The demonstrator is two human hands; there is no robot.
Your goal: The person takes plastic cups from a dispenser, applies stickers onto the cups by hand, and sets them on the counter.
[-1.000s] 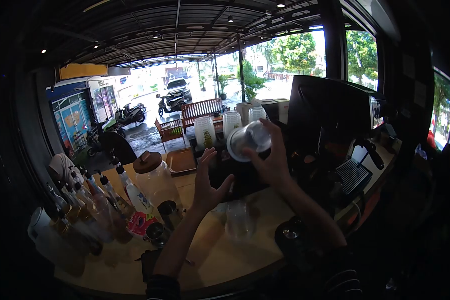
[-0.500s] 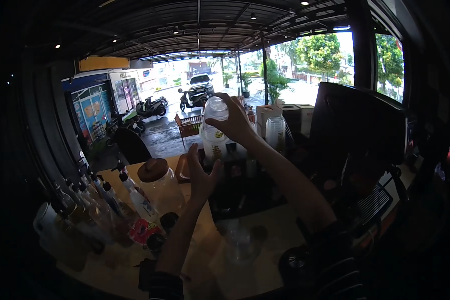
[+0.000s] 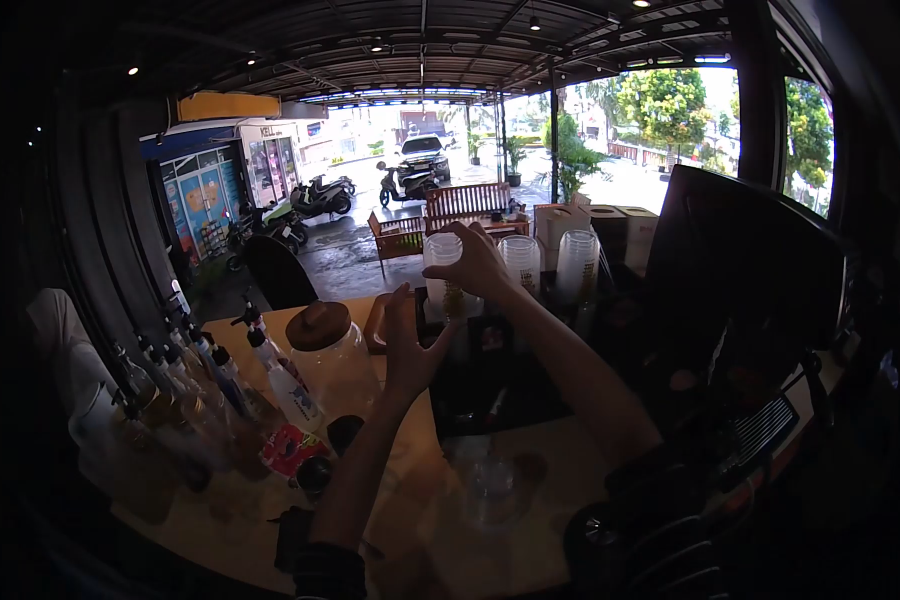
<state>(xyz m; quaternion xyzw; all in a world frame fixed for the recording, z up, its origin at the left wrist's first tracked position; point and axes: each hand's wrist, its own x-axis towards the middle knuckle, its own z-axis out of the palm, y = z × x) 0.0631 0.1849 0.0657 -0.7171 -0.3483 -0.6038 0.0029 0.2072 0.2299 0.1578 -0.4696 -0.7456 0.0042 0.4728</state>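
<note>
My right hand (image 3: 478, 265) is wrapped around the upper part of a stack of clear plastic cups (image 3: 440, 250) with printed markings. The stack stands upright at the far side of the counter, in line with a middle cup stack (image 3: 520, 258) and a right-hand cup stack (image 3: 577, 262). Just below and left of the held stack, my left hand (image 3: 413, 350) is raised with thumb and fingers apart, holding nothing. A large glass jar with a wooden lid (image 3: 320, 326) stands left of it. Nearer to me is a clear container (image 3: 490, 492), dim in the shadow.
Several pump bottles (image 3: 280, 375) line the left of the counter, beside a red packet (image 3: 292, 450). A dark monitor (image 3: 735, 275) rises at the right, with boxes (image 3: 610, 235) behind the cups. At far left a person (image 3: 65, 335) is partly visible.
The held cup stack has come down from a raised position into line with the other stacks. My left hand stays spread below it. The view has shifted slightly left.
</note>
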